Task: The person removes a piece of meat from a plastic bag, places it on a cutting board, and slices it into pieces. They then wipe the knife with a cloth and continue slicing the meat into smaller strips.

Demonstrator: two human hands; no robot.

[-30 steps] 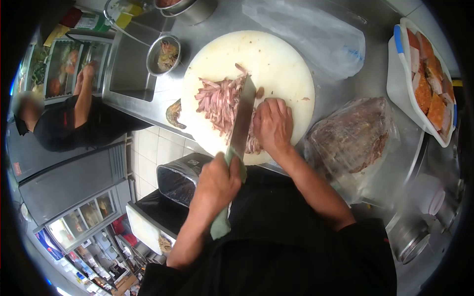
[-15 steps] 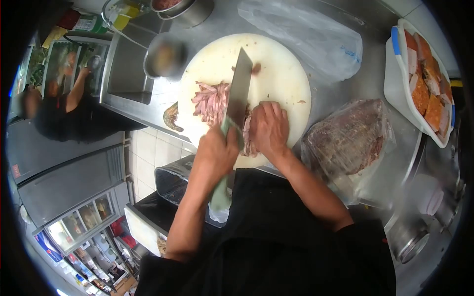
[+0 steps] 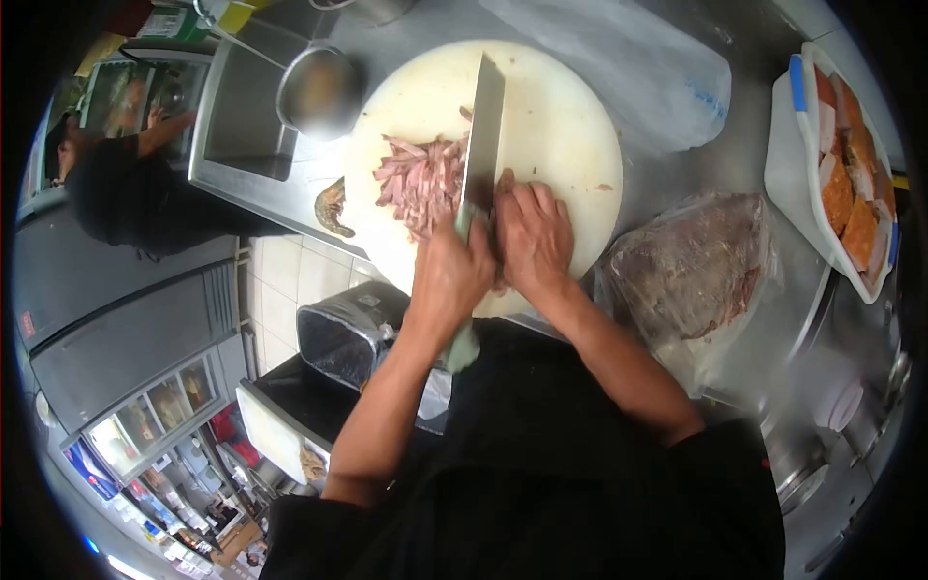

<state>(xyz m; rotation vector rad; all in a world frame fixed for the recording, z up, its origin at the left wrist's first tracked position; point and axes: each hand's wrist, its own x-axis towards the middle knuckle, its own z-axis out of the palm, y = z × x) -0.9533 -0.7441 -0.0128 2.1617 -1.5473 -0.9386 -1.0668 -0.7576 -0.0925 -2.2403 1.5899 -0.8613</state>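
Note:
My left hand [image 3: 450, 275] is closed around the green handle of a cleaver [image 3: 483, 135], whose broad blade stands nearly upright over the round white cutting board [image 3: 575, 106]. Just right of the blade, my right hand [image 3: 535, 232] presses down with bent fingers on a piece of meat, mostly hidden beneath it. A pile of pinkish sliced meat strips [image 3: 420, 182] lies on the board, left of the blade. Small scraps dot the board's surface.
Bagged meat [image 3: 688, 266] lies right of the board, below a clear plastic bag [image 3: 628, 72]. A white tub [image 3: 788, 164] holds browned meat chunks. At left are a metal bowl [image 3: 320, 92], a sink [image 3: 249, 126] and another person [image 3: 126, 193].
My left hand and the cleaver have moved right, close against my right hand. The strip pile now reaches further right. The view has shifted slightly, and the other person's arm has moved.

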